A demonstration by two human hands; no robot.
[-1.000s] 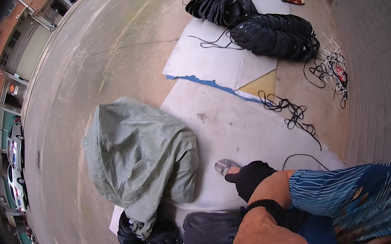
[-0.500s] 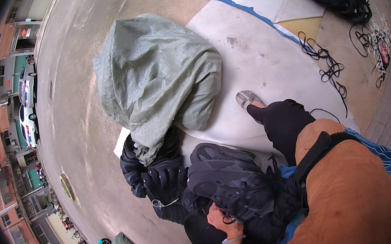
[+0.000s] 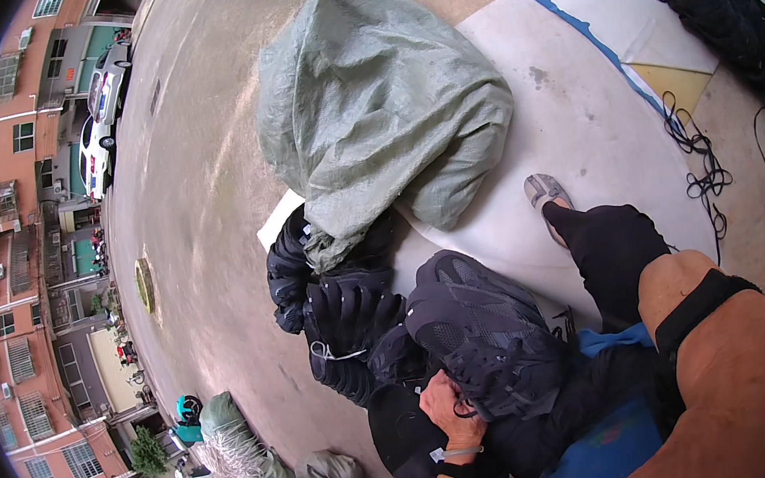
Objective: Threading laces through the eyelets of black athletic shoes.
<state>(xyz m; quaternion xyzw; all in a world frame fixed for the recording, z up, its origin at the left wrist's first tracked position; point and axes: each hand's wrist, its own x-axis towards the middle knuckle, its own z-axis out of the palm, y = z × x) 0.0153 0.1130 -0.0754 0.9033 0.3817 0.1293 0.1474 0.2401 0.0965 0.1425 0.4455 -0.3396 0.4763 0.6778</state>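
Before me lies a dark grey mesh shoe upper [image 3: 474, 319] with black laces, atop a bundle of dark material. My left hand [image 3: 450, 410] is closed at its near edge, fingers curled in on a dark loop of it. Beside that hand sits a round black piece [image 3: 403, 439]. My right arm runs large along the right side, with a black strap round it; my right hand [image 3: 673, 280] seems to lie past the strap, its fingers hidden. Left of the shoe upper, nested black bundles [image 3: 337, 330] are tied with white cord [image 3: 335, 353].
A big grey-green woven sack [image 3: 382, 101] slumps beyond, partly on a white sheet [image 3: 581, 110]. My foot [image 3: 547, 192] stands on that sheet. Loose black cords [image 3: 704, 171] and another long black bundle [image 3: 726, 19] lie at right. Filled sacks [image 3: 236, 449] stand lower left.
The view has swung, so the ground things appear farther right. My left hand keeps its hold at the shoe upper. More blue material shows by my right arm; the patterned blue cloth is out of view.
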